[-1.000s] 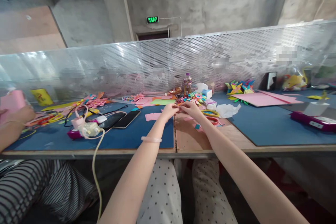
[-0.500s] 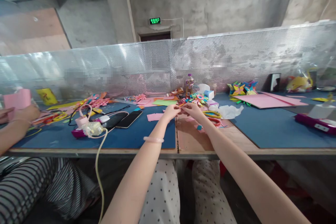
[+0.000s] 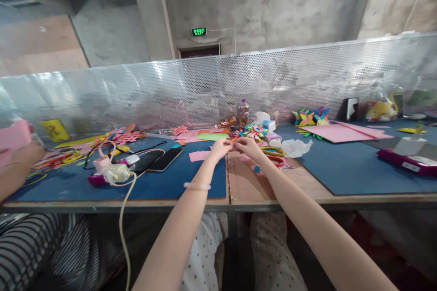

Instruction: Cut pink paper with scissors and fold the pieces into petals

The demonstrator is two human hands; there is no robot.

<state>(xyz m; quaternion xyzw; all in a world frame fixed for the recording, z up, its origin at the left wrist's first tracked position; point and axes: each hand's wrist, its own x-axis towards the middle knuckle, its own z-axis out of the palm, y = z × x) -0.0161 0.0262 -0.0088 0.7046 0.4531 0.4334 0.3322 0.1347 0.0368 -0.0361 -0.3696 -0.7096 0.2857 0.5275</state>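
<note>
My left hand (image 3: pixel 221 148) and my right hand (image 3: pixel 248 146) meet over the table's middle seam, thumbs and fingers pinched close together. Whatever sits between the fingertips is tiny and mostly hidden; a hint of orange shows there. Just behind the hands stands a multicoloured paper flower (image 3: pixel 256 132). Scissors with yellow handles (image 3: pixel 273 151) and red-handled scissors (image 3: pixel 276 161) lie beside my right wrist, among paper scraps. To the left of my left hand are a pink paper piece (image 3: pixel 198 156) and a light green sheet (image 3: pixel 212 136).
A phone (image 3: pixel 165 159), cables and a charger plug (image 3: pixel 118 172) lie left. A bottle (image 3: pixel 243 112) stands behind the hands, near crumpled tissue (image 3: pixel 296 148). Pink sheets (image 3: pixel 337 132) and a purple box (image 3: pixel 406 162) are right. A co-worker's hand (image 3: pixel 29 154) holds pink paper at far left.
The view has shifted slightly. My hands stay pinched together in nearly the same place. At far left, the co-worker's hand and pink paper have moved a little leftward in the picture.
</note>
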